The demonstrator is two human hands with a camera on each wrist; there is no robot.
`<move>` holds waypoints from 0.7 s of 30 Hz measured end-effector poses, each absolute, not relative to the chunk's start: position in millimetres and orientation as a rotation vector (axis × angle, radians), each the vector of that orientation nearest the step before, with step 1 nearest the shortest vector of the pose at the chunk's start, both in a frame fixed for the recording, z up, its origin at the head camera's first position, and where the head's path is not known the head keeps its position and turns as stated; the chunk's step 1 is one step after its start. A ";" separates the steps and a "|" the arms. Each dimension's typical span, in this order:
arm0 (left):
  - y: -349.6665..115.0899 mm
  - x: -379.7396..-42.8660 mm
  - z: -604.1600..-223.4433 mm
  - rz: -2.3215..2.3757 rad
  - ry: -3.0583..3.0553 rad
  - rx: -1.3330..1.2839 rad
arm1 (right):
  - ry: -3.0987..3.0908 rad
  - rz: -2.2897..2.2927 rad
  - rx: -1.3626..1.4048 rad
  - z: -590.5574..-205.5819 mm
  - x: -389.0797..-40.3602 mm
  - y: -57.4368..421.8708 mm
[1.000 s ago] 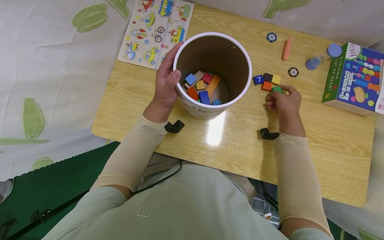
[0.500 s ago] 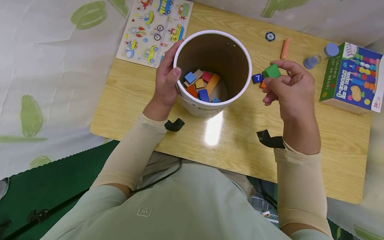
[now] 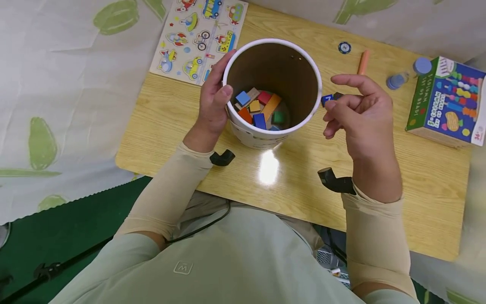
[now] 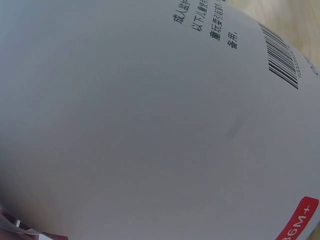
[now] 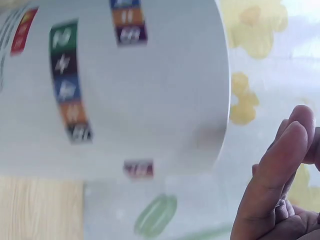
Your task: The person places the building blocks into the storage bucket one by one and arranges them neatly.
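Note:
My left hand [image 3: 214, 101] grips the left side of a white bucket [image 3: 258, 140], its thumb at the rim. The bucket tilts toward me, and its wall [image 4: 150, 125] fills the left wrist view. Inside lie several coloured wooden blocks, with a green block [image 3: 278, 117] at the right of the pile. Just right of the rim, my right hand [image 3: 362, 101] hovers with fingers apart and nothing between them; its fingers [image 5: 280, 165] also show in the right wrist view. Beneath it, a blue block [image 3: 327, 99] marked 7 and a dark block [image 3: 337, 96] are partly hidden.
A picture puzzle board [image 3: 197, 42] lies behind the bucket on the left. Farther right are a poker chip [image 3: 344, 47], an orange stick [image 3: 363, 61], a small bottle [image 3: 397, 81], a blue round lid [image 3: 422, 66] and a bead-toy box [image 3: 452, 99] on the wooden table [image 3: 303, 190].
My right hand has lifted the green block off the table and let it go; it now lies in the bucket. The left hand and the bucket have stayed put.

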State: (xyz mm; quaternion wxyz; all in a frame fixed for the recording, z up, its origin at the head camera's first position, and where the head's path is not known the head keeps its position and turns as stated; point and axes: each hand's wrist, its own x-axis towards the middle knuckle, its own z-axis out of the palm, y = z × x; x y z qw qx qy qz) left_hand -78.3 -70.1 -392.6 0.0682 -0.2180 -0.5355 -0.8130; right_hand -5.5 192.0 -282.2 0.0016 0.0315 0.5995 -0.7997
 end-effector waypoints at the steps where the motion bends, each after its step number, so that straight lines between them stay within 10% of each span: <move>1: -70.0 -78.4 -392.6 -2.446 -1.615 -0.650 | 1.883 -2.528 0.113 -285.6 -6.8 197.8; 21: -68.9 -75.9 -388.4 -2.448 -1.664 -0.615 | 1.533 -2.442 0.993 -440.9 -36.6 310.6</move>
